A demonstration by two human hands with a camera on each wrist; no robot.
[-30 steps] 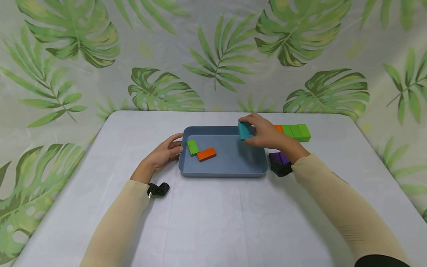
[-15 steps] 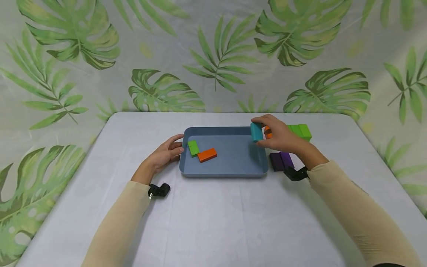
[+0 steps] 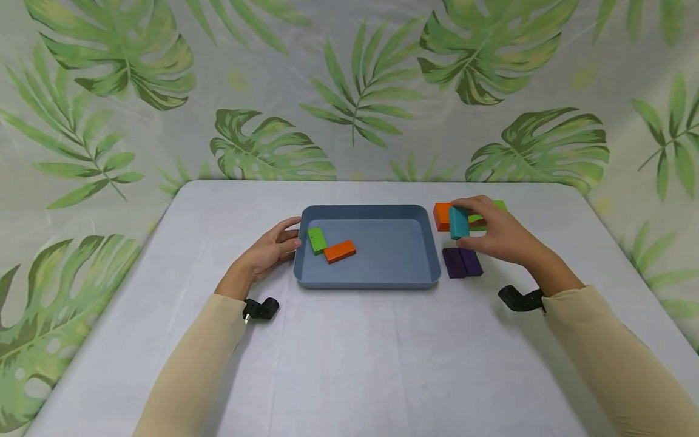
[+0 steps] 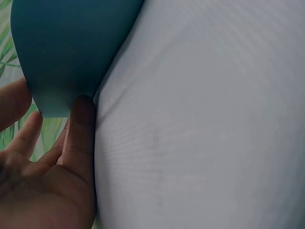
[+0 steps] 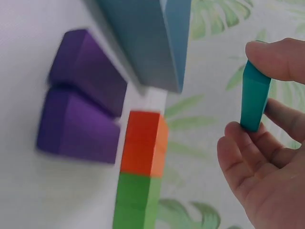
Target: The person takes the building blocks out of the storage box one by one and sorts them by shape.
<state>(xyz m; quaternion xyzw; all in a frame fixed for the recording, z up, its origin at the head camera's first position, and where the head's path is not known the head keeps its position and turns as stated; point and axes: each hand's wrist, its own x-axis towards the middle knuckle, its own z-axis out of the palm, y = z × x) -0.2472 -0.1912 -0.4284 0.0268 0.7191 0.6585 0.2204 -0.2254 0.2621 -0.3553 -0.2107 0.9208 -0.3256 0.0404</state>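
Observation:
My right hand (image 3: pixel 499 237) pinches a teal block (image 3: pixel 459 223) between thumb and fingertips, raised above the table to the right of the tray. In the right wrist view the teal block (image 5: pixel 255 98) stands on end in that grip. My left hand (image 3: pixel 267 252) touches the left wall of the blue-grey tray (image 3: pixel 388 255), its fingers loosely bent. Close up, the left wrist view has the fingers (image 4: pixel 82 136) against the tray's outer side (image 4: pixel 71 52). Inside the tray, a green block (image 3: pixel 317 241) touches an orange block (image 3: pixel 340 251).
Right of the tray, two purple blocks (image 3: pixel 462 263) lie side by side. Behind them runs a row with orange (image 3: pixel 442 216) and green blocks (image 3: pixel 499 205), partly hidden by my right hand. A white cloth (image 3: pixel 349 358) covers the table; a leaf-print curtain (image 3: pixel 371 145) hangs behind.
My right hand has carried the teal block from above the tray's right end out to the right, over the row of blocks. The left hand stays at the tray.

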